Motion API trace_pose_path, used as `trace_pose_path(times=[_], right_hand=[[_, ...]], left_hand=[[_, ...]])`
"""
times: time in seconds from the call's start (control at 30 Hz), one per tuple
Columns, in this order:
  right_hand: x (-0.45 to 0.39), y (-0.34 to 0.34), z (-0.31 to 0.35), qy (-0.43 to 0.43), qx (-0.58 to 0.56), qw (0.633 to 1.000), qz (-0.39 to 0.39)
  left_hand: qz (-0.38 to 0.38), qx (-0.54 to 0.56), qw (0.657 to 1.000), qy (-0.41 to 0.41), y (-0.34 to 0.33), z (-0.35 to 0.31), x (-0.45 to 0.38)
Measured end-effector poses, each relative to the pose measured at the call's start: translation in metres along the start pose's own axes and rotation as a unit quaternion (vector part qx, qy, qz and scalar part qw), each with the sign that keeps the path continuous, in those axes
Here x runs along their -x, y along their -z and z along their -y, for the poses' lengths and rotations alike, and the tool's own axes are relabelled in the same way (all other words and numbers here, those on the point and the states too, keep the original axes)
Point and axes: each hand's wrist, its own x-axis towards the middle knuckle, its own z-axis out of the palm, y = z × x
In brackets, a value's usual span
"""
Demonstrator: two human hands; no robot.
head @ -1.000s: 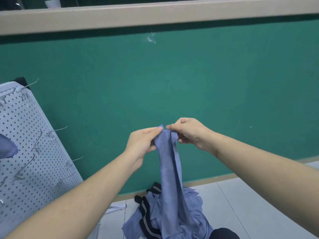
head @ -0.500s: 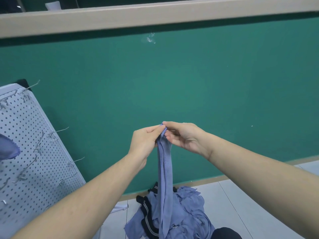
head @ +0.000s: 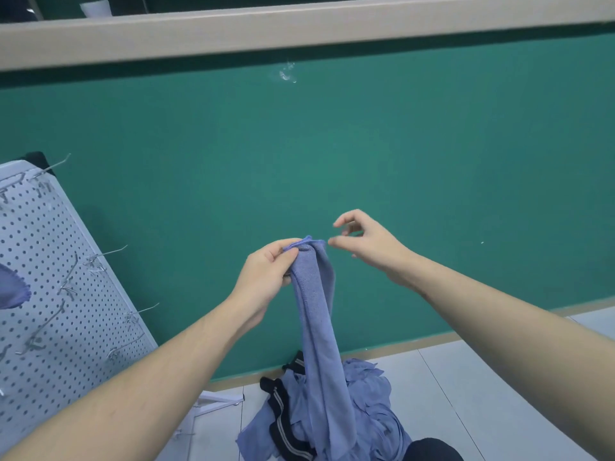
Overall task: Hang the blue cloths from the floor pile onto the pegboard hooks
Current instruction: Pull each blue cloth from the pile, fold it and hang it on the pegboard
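1. In front of the green wall (head: 366, 154), the left hand (head: 266, 277) pinches the top edge of a blue cloth (head: 316, 311) between thumb and fingers.
2. The cloth hangs straight down from that hand as a narrow bunched strip, its lower end reaching the pile (head: 332, 417) on the floor.
3. The right hand (head: 369, 242) is just beside the cloth's top edge but apart from it, fingers loosely curled and holding nothing.
4. The pile lies on the pale tiled floor (head: 466, 394) against the foot of the wall; it is made of blue cloths with a dark striped band (head: 283, 420) among them.
5. At the left stands a white pegboard (head: 50, 311), tilted, with bare wire hooks (head: 106, 254) sticking out of it.
6. One blue cloth on the board (head: 13, 291) shows at the left edge of the head view.
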Motion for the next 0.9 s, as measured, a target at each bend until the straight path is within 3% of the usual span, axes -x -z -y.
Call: trace_pose_path(times=[0.1,0.17,0.27,0.47,0.57,0.7,0.9], right_hand=[[-0.001,0.01,-0.018,0.087,0.135,0.982,0.097],[-0.002,0.011,-0.025,0.109,0.163,0.97,0.143],[-0.007,0.011,-0.025,0.128,0.171,0.964,0.161],[-0.008,0.014,-0.021,0.106,0.307,0.923,0.208],[-0.005,0.019,-0.019,0.109,0.229,0.954,0.161],[0.0,0.012,-0.02,0.113,0.115,0.977,0.14],[0.009,0.008,-0.007,-0.04,-0.029,0.987,0.152]], left_hand=[[0.016,0.007,1.0,-0.015,0.005,-0.006,-0.002],[0.021,0.008,0.999,-0.026,0.008,-0.009,-0.003],[0.032,0.006,0.999,-0.034,0.011,-0.011,-0.004],[-0.003,-0.064,0.996,-0.056,0.027,-0.009,-0.003],[-0.013,-0.131,0.99,-0.057,0.037,-0.003,0.001],[-0.01,-0.118,0.992,-0.049,0.036,-0.001,0.008],[-0.038,-0.065,0.996,-0.037,0.041,-0.007,0.011]])
